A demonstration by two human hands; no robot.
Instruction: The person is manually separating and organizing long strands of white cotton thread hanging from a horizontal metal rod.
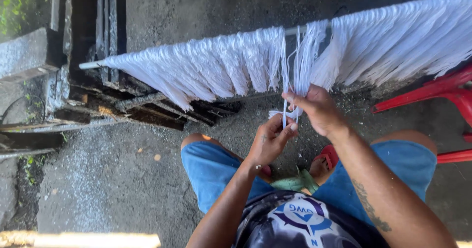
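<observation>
A long thin rod (pixel 291 31) runs across the view, draped with many hanging bundles of white thread (pixel 206 66). A small gap in the row holds a few loose white strands (pixel 301 56). My right hand (pixel 318 109) pinches these strands just below the rod. My left hand (pixel 270 140) grips the lower ends of the same strands, slightly nearer to me. Both hands are closed on the thread. My knees in blue shorts (pixel 209 172) are below the hands.
A red plastic chair (pixel 442 93) stands at the right. Charred, dark wooden planks (pixel 142 108) and a concrete block (pixel 27 54) lie at the left. The ground is rough grey concrete (pixel 113 179). A green and red sandal (pixel 300 181) sits between my legs.
</observation>
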